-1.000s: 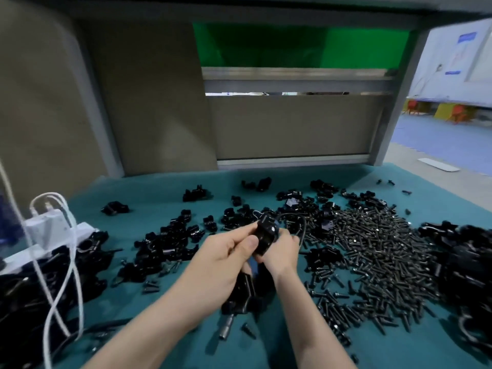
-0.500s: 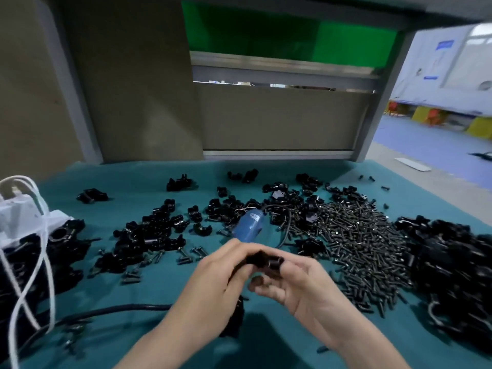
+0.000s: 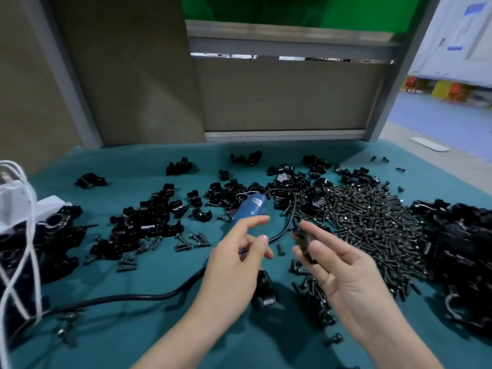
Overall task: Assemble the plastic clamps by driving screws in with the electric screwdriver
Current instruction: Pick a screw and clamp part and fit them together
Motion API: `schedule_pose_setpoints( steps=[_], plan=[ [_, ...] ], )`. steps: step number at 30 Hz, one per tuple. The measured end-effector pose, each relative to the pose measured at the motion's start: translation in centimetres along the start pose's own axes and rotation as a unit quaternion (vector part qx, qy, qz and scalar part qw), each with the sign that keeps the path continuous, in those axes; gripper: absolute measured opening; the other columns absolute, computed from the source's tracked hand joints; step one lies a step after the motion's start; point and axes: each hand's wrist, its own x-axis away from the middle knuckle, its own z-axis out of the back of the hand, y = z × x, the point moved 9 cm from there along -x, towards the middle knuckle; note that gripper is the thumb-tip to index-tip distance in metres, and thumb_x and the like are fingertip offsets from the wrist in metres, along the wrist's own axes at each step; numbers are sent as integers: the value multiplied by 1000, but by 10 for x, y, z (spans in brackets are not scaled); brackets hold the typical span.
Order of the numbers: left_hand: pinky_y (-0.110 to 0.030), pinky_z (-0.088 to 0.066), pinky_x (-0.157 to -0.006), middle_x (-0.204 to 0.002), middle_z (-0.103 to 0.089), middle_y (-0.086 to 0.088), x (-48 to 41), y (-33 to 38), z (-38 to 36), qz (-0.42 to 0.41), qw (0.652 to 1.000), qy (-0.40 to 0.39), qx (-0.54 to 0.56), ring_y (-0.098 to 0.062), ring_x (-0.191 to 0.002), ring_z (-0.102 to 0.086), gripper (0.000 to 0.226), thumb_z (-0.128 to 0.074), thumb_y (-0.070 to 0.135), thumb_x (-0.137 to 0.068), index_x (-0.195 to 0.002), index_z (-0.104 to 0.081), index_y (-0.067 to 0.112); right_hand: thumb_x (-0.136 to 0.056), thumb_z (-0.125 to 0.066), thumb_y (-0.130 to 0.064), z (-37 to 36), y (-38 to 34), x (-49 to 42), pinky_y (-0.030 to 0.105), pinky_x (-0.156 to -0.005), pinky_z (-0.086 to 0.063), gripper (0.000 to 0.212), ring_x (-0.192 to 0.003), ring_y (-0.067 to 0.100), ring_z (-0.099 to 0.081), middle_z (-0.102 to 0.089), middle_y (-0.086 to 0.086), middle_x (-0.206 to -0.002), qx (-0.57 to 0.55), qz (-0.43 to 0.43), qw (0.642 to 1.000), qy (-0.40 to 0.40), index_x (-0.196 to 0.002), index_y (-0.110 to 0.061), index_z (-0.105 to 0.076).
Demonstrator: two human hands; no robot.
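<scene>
Teal worktop [image 3: 133,331] was totally littered with screws [image 3: 372,225] | left hand [image 3: 237,265] was seen relaxed, nothing held | black clamp [image 3: 303,242] was pinched by right hand [image 3: 343,275]

Hands parted: the left hand [image 3: 234,266] has released the small black plastic clamp [image 3: 303,241], now held by the right hand [image 3: 343,276] alone (left fingers loosely spread).
</scene>
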Motion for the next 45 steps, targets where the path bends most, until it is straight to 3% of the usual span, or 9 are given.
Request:
schedule_pose_setpoints(
  steps=[7,14,19,27,32,35,39,41,45],
  plan=[
    [-19,-45,-43,-72,-69,0,14,-38,-22,255,925,-50,276,-9,-55,-62,36,-58,47,-82,-82,-78,16,-31,-94,-53,-15,-2,9,15,-48,-41,73,-56,4,-49,-69,0,-80,74,35,996,-19,-94,-20,-77],
    [-19,-56,-62,-87,-73,-9,9,-32,-25,221,869,-92,434,-10,-72,-68,31,-73,25,-61,-84,-78,5,-42,-91,-26,-11,-1,11,17,-51,-49,50,-56,11,-58,-67,4,-82,45,-3,999,-25,-89,-17,-77],
    [-14,-56,-65,-109,-71,-18,12,-27,-33,238,836,-151,470,-15,-85,-70,41,-70,11,-67,-105,-71,-6,-39,-95,-43,-18,-10,13,19,-49,-47,65,-55,9,-56,-71,-4,-92,98,49,993,-53,-97,-23,-75],
    [-15,-56,-58,-94,-71,-10,22,-20,-44,245,832,-236,438,-7,-67,-64,39,-76,27,-71,-103,-75,4,-49,-87,-58,-35,-16,21,22,-52,-47,62,-62,19,-53,-70,1,-101,242,105,957,-118,-105,-37,-71],
    [-19,-57,-72,-108,-70,-16,28,-17,-51,245,806,-276,462,-14,-90,-69,59,-91,29,-61,-110,-71,1,-50,-84,-62,-37,-19,22,46,-76,-54,63,-83,39,-62,-69,10,-101,282,127,943,-124,-103,-31,-71],
    [-20,-58,-69,-109,-70,-19,32,-19,-54,257,784,-294,482,-18,-91,-71,60,-91,22,-59,-110,-70,-2,-51,-85,-60,-41,-17,22,36,-75,-54,63,-85,31,-65,-68,0,-108,277,105,942,-155,-102,-25,-71],
    [-21,-58,-69,-105,-72,-16,34,-23,-56,262,788,-297,472,-20,-92,-72,53,-93,18,-54,-101,-75,2,-50,-86,-59,-36,-10,19,58,-67,-49,59,-78,49,-55,-63,27,-96,290,66,938,-176,-96,-28,-70],
    [-20,-58,-65,-98,-74,-17,35,-30,-57,272,800,-280,456,-22,-87,-73,57,-97,18,-44,-94,-77,3,-51,-89,-50,-34,-6,17,44,-54,-48,54,-66,40,-53,-60,33,-89,295,36,935,-192,-97,-29,-70],
    [-22,-59,-65,-105,-69,-25,41,-37,-63,299,779,-277,476,-28,-92,-71,74,-98,13,-38,-104,-71,-6,-59,-83,-34,-34,-2,17,20,-51,-49,44,-67,13,-59,-69,-2,-89,278,-8,930,-242,-100,-24,-71]
  ],
)
